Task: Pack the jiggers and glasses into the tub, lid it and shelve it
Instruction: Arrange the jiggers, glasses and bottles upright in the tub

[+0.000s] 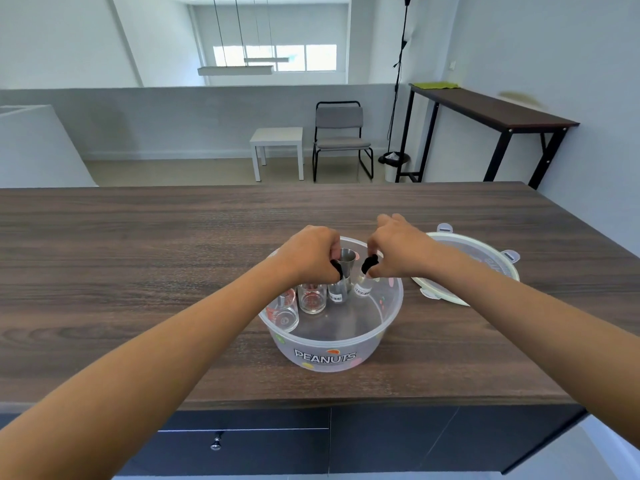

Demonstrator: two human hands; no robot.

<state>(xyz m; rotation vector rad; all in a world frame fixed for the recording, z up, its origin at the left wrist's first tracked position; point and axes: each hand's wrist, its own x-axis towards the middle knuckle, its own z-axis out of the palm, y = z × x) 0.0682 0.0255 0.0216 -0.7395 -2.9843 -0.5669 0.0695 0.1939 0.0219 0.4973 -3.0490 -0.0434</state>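
Note:
A round translucent tub (388, 317) marked PEANUTS stands on the wooden counter. Two measuring glasses with red marks are inside it at the left, one tilted (284, 311) against the wall and one upright (312, 297). My left hand (308, 258) is over the tub's far side, shut on a steel jigger (341, 275) that stands upright with a barcode label. My right hand (398, 249) pinches the top of a second jigger (363, 287), whose labelled lower part shows just right of the first. Dark tips cover some of my fingers.
The tub's round white lid (478, 268) with clip tabs lies flat on the counter right of the tub. Dark cabinet drawers with a knob (216, 443) sit under the counter's front edge. Beyond the counter are a chair, a small white table and a tall side table.

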